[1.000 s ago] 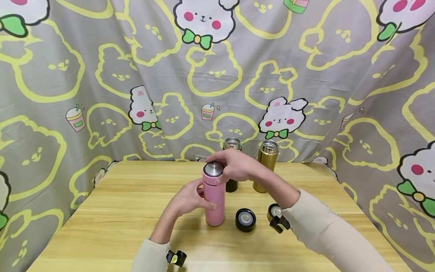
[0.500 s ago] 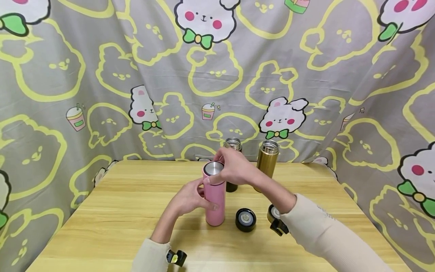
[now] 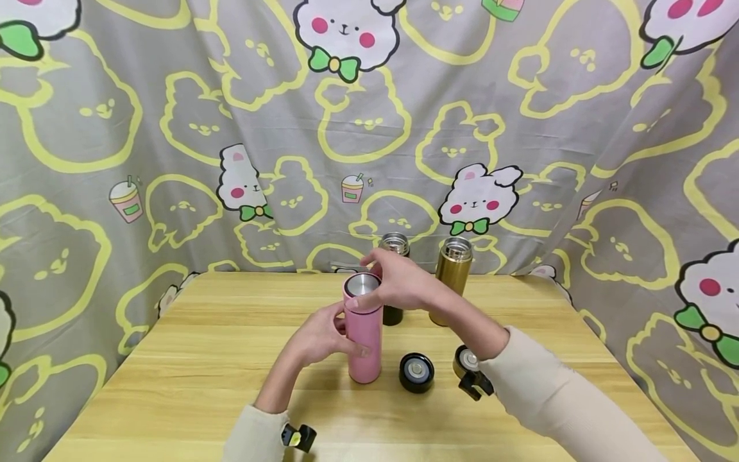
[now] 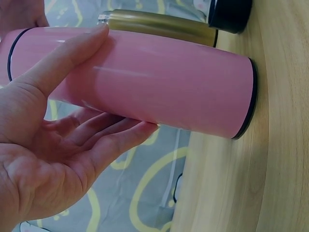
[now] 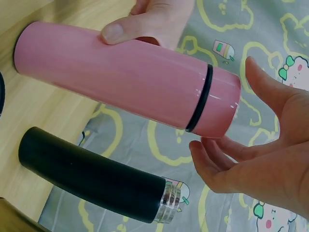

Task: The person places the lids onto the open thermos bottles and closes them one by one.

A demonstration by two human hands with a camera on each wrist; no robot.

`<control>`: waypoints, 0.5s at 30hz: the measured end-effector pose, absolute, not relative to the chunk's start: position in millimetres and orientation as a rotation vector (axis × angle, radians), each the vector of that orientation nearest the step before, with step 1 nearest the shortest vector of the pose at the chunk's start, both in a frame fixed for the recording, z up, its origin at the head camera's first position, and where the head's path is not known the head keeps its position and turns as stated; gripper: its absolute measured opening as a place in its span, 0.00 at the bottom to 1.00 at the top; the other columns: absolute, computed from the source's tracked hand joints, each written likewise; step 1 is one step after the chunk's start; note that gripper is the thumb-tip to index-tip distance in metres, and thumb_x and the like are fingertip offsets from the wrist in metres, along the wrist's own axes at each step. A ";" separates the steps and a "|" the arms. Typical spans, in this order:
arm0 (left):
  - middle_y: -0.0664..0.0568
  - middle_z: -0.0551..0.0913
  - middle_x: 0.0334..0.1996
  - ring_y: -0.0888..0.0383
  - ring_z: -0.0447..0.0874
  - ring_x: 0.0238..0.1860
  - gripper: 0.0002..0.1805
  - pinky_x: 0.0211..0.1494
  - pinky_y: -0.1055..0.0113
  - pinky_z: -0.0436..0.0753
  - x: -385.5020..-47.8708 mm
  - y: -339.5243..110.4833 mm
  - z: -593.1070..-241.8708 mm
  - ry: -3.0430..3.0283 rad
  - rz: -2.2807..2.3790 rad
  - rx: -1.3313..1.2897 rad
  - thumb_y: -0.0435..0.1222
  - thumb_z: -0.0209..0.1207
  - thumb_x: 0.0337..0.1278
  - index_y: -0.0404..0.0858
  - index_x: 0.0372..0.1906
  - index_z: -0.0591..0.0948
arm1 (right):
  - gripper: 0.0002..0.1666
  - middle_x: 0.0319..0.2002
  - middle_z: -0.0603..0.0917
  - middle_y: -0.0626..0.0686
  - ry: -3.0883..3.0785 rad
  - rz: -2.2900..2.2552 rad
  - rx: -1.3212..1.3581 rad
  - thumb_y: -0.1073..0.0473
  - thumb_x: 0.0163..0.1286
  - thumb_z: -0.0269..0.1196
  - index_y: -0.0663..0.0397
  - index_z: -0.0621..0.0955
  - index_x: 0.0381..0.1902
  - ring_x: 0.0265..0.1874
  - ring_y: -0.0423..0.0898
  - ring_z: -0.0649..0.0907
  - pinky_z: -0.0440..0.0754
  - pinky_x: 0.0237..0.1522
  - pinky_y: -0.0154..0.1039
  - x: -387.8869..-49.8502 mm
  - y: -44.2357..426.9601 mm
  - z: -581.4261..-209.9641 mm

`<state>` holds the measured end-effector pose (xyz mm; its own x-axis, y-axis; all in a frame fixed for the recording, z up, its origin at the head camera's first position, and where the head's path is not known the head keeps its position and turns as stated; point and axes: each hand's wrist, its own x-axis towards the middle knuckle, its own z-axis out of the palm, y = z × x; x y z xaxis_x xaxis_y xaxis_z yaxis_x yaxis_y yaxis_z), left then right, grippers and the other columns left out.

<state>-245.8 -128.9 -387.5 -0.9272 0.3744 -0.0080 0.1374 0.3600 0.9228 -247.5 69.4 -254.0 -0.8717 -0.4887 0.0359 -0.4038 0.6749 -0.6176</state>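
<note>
A pink thermos bottle stands upright on the table, its pink lid with a steel top in place. My left hand holds the bottle's body from the left, thumb across the front, fingers behind, as the left wrist view shows. Around the lid is my right hand. In the right wrist view its thumb is extended and stands a little off the lid, while the fingertips are at the lid's lower edge; whether they touch is unclear. A black thermos bottle without a lid stands behind, partly hidden by the right hand.
A gold thermos bottle, also lidless, stands at the back right. A black lid lies upturned right of the pink bottle. A gold-rimmed lid lies further right, partly behind the right wrist's camera mount. A patterned curtain hangs behind the table.
My right hand has turned about the lid: its thumb has moved left across the lid's front and its fingers have shifted back and right. The left hand and the bottle stay put.
</note>
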 end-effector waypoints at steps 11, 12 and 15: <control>0.49 0.89 0.49 0.55 0.88 0.52 0.42 0.56 0.55 0.84 -245.5 -128.7 -388.5 2.382 1.615 0.478 0.37 0.81 0.38 0.43 0.64 0.76 | 0.38 0.62 0.81 0.55 2.504 -1.059 -0.809 0.66 0.61 0.71 0.56 0.74 0.70 0.61 0.51 0.80 0.76 0.65 0.49 -248.1 76.9 -248.4; 0.49 0.89 0.50 0.55 0.88 0.52 0.42 0.56 0.55 0.84 -245.5 -128.8 -388.6 2.380 1.615 0.484 0.37 0.81 0.38 0.43 0.64 0.76 | 0.38 0.63 0.81 0.55 2.501 -1.057 -0.815 0.66 0.61 0.70 0.56 0.74 0.70 0.61 0.50 0.80 0.76 0.66 0.49 -248.0 76.9 -248.8; 0.50 0.88 0.50 0.55 0.87 0.52 0.39 0.55 0.56 0.84 -245.5 -129.2 -388.6 2.408 1.589 0.503 0.38 0.80 0.38 0.44 0.62 0.79 | 0.38 0.63 0.81 0.54 2.514 -1.052 -0.808 0.66 0.61 0.70 0.54 0.74 0.70 0.61 0.50 0.80 0.76 0.66 0.49 -247.7 76.5 -250.0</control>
<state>-245.5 -129.2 -388.6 -0.9191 0.3938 0.0106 0.1647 0.3595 0.9185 -247.7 76.5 -250.0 -0.7974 -0.6010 -0.0548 -0.3828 0.5740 -0.7239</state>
